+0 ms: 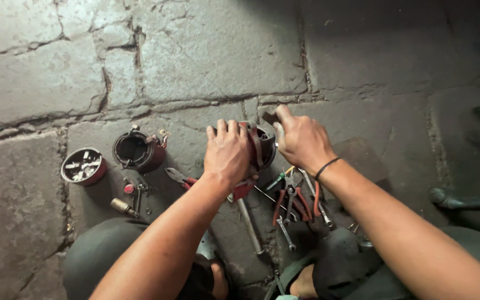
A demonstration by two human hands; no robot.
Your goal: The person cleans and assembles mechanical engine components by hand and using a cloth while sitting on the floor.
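My left hand [227, 153] grips the side of a round dark red motor housing [263, 149] that stands on the stone floor. My right hand [302, 140] is closed on a small tool [269, 118] held over the housing's top edge; the tool's tip is hidden by my fingers. A black band circles my right wrist. Most of the housing is hidden behind both hands.
A second round housing with wires [138, 150] and a small red tin of parts [83, 166] sit to the left. Pliers [179, 178], wrenches and red-handled tools [293, 200] lie in front of my knees [106, 250]. A metal pipe [465, 201] lies at the right.
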